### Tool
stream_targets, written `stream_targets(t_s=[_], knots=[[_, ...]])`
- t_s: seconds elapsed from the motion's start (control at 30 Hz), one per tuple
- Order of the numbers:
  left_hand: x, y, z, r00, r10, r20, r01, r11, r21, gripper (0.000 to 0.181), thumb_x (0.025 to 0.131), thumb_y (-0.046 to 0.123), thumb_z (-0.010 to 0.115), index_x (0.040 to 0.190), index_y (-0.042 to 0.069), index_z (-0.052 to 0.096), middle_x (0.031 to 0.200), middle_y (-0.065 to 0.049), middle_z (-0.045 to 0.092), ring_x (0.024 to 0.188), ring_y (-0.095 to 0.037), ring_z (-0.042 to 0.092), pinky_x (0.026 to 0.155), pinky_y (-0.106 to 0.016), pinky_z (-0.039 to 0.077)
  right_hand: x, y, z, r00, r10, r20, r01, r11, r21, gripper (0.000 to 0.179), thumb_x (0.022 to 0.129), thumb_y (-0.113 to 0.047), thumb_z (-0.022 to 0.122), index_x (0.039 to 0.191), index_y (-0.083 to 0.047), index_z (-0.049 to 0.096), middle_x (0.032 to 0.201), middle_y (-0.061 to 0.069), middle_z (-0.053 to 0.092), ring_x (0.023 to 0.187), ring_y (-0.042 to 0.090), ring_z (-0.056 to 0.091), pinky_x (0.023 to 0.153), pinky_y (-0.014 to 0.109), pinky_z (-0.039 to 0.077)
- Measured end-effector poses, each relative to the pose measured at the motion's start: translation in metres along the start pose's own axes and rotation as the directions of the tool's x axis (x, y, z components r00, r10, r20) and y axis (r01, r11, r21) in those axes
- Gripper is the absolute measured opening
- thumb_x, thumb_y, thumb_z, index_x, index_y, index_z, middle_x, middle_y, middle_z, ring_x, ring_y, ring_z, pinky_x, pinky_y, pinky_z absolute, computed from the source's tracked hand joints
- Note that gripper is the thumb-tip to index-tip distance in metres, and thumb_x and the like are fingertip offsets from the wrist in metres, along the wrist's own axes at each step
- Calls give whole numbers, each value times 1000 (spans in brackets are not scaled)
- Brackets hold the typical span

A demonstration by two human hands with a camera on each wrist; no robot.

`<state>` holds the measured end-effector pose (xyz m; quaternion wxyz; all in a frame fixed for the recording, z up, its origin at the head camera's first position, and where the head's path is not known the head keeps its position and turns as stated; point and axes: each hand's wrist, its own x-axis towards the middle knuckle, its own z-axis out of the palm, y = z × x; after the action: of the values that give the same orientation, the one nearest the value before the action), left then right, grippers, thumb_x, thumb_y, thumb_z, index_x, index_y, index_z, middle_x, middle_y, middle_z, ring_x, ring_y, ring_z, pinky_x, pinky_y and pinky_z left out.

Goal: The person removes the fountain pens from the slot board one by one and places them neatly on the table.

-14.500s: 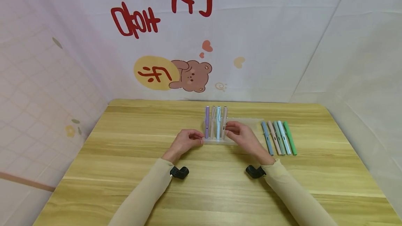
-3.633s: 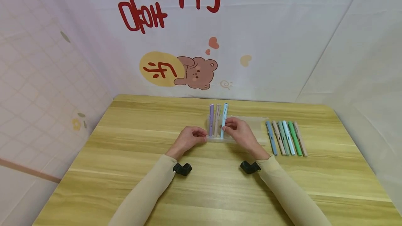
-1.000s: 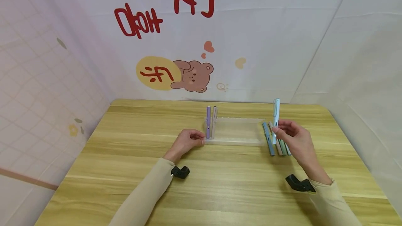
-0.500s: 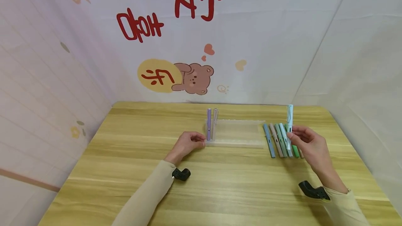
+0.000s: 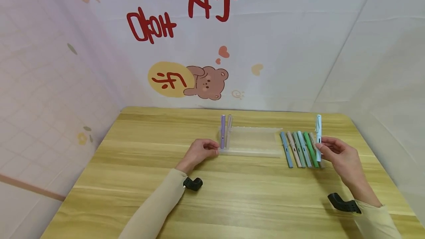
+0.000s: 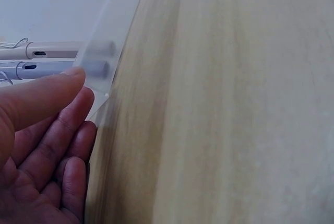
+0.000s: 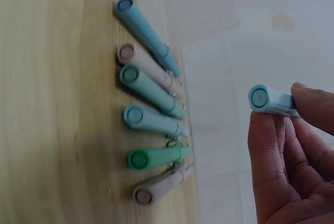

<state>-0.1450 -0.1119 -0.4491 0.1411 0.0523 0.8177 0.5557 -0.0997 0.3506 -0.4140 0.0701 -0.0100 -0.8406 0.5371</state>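
Right hand (image 5: 343, 161): out at the right side of the desk (image 5: 249, 198), raised beside the lying pens.
Right grip: thumb and fingers clamped together on the lower part of the pale blue pen (image 5: 318, 128), from opposite sides.
Pale blue pen: held nearly upright in front of the right end of the row; clip on the upper part, a small dark window near the thumb, a ringed round end in the right wrist view.
Left hand (image 5: 199, 153): at the near left corner of the clear rack (image 5: 255, 141).
Left grip: thumb and forefinger nearly together, pinching the rack's corner; the other fingers curl in below.
Clear rack: see-through, lying lengthwise across the desk, its left end filled.
Pens in the rack: a purple pen (image 5: 223, 132) and, just beside it, a pale pink pen (image 5: 230, 121).
Row on the desk, left to right: blue pen (image 7: 143, 31), beige pen (image 7: 148, 67), grey-green pen (image 7: 151, 91), light blue pen (image 7: 154, 120), green pen (image 7: 159, 157), brownish pen (image 7: 164, 183).
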Motion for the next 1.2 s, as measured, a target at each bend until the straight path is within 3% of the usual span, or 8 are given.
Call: stream_targets(t_s=[0.2,0.4,0.73,0.9,1.0,1.2], knots=[[-2,-2,2,1000,0,0,0,1000,6,19,92,11,79,110,7,77,99,-1,74,92,-14,64,86,-33,50,1,11,-12,999,33,22,-32,999,-31,32,101,-18,69,127,1,62,97,-21,70,85,-2,68,69,22,58],[-4,-5,3,1000,5,-3,-5,1000,8,18,92,10,79,109,7,77,99,-1,74,91,-14,65,85,-32,51,3,24,-21,996,81,44,-77,993,-85,47,103,-25,68,132,9,56,95,-25,68,83,-4,67,69,23,59],[3,-3,4,1000,22,1,-22,1000,22,18,92,9,78,109,6,77,99,-2,74,90,-14,65,84,-32,52,12,41,-35,985,123,118,-101,978,-180,58,105,-30,64,138,15,51,96,-25,65,81,1,69,68,25,59],[5,1,3,1000,29,-12,-29,999,24,17,92,7,78,108,5,77,97,-3,74,89,-14,65,84,-32,52,20,45,-40,975,162,150,-109,945,-309,61,105,-38,62,139,12,54,104,5,73,77,8,70,66,27,57],[5,2,2,999,32,-18,-32,999,16,17,91,7,78,108,4,77,98,-4,75,90,-14,65,83,-31,52,26,46,-41,969,180,170,-112,931,-347,60,106,-39,60,138,12,55,113,23,70,77,9,70,66,27,57],[7,0,2,1000,23,-17,-23,1000,17,17,91,8,79,108,5,77,97,-2,75,90,-14,66,83,-31,51,33,49,-42,949,234,210,-155,929,-337,59,106,-36,60,136,14,54,118,27,68,81,7,70,69,26,58]])
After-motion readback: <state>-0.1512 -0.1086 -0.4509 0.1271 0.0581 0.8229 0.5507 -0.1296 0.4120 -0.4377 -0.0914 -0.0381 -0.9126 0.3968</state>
